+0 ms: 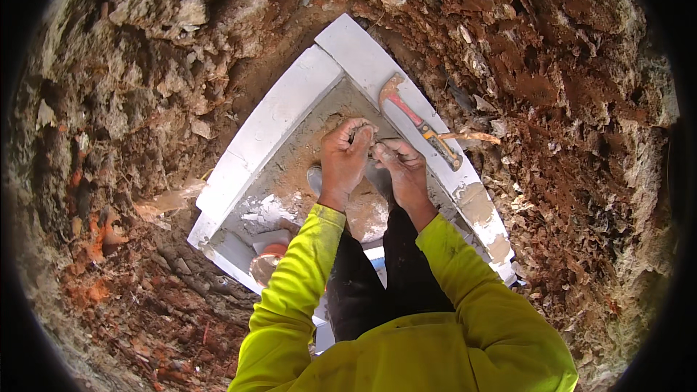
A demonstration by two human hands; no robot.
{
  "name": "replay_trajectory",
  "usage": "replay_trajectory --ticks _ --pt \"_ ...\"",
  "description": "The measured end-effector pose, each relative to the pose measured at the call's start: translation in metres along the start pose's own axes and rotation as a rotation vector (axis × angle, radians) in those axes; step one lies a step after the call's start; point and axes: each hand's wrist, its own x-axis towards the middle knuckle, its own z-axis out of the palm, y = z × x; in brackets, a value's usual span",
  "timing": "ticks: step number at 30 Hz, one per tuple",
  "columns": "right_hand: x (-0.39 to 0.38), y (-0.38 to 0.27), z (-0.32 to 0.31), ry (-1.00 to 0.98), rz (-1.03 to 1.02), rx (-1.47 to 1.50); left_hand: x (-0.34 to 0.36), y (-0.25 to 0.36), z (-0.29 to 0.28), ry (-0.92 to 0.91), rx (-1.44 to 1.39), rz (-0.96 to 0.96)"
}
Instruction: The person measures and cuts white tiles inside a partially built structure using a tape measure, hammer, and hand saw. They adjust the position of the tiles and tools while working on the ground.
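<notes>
My left hand [345, 161] is raised over the sandy ground, its thumb and fingers pinched together. Close beside it on the right, my right hand [405, 174] is also closed in a pinch. The fingertips of the two hands nearly meet. Something small and thin seems to be between them, too fine to make out. Pale dust coats both hands. To the right of my right hand, a hand tool [417, 122] with a hooked red head and a black-and-yellow grip lies on top of the white block wall [367, 43].
White block walls meet in a corner ahead, with mortar smears [473, 203] on the right one. A round orange container [267, 261] stands by my left forearm. A thin stick [472, 137] crosses the right wall. Rough reddish earth [566, 101] rises outside the walls.
</notes>
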Motion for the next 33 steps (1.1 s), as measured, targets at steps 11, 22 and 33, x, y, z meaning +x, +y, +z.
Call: replay_trajectory --ticks 11,22,33 --pt "0.058 0.029 -0.114 0.095 -0.058 -1.433 0.189 -0.008 -0.047 -0.146 0.743 0.255" --pt "0.003 0.008 -0.056 0.067 -0.111 -0.625 0.227 -0.027 -0.028 -0.329 0.964 0.306" --pt "0.082 -0.004 0.007 0.125 -0.575 -0.573 0.236 -0.039 -0.028 -0.405 0.906 0.360"
